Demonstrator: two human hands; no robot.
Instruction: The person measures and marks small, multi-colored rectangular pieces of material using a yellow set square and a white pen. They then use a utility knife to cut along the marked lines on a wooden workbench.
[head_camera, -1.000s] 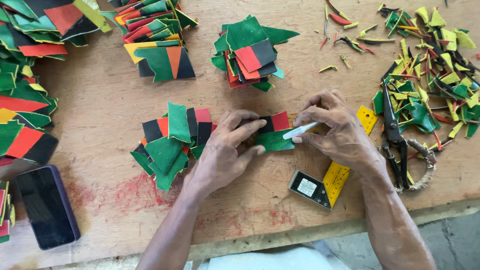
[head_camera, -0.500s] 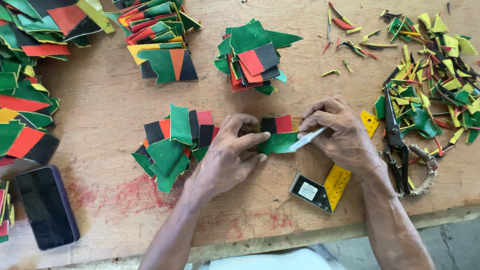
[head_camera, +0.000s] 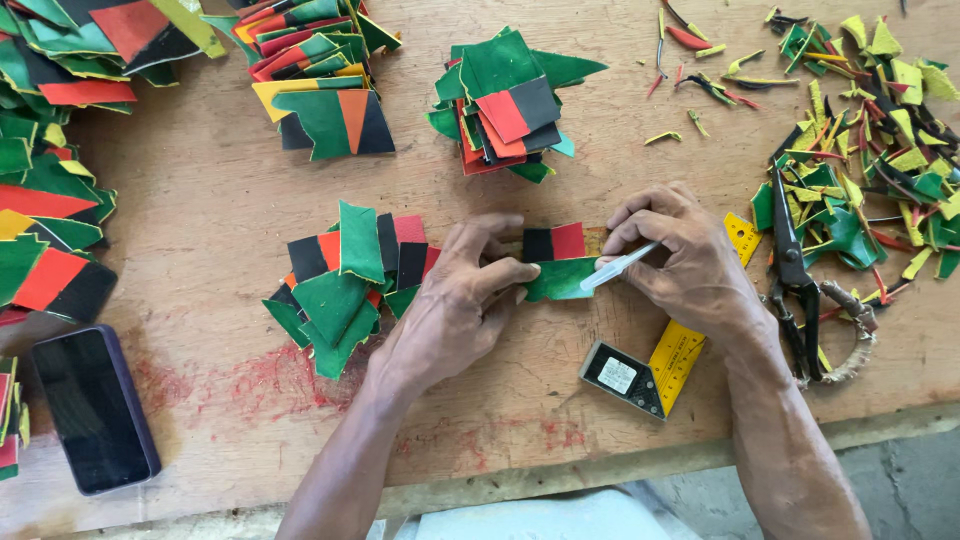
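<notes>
My left hand (head_camera: 455, 300) presses down on a small patch of green, black and red material (head_camera: 558, 262) lying on the wooden table (head_camera: 210, 210). My right hand (head_camera: 680, 255) grips a white pen (head_camera: 618, 266), its tip on the patch's green part. A yellow ruler with a black end (head_camera: 655, 355) lies under and beside my right hand. Just left of my left hand sits a loose pile of similar green, red and black patches (head_camera: 345, 285).
More patch stacks lie at the back centre (head_camera: 505, 105), back left (head_camera: 320, 75) and along the left edge (head_camera: 40, 200). A dark phone (head_camera: 95, 405) rests front left. Black scissors (head_camera: 795, 270) and a heap of yellow and green offcuts (head_camera: 870, 150) lie on the right.
Both hands stay on the patch; my right hand and pen have shifted slightly, otherwise nothing has visibly moved.
</notes>
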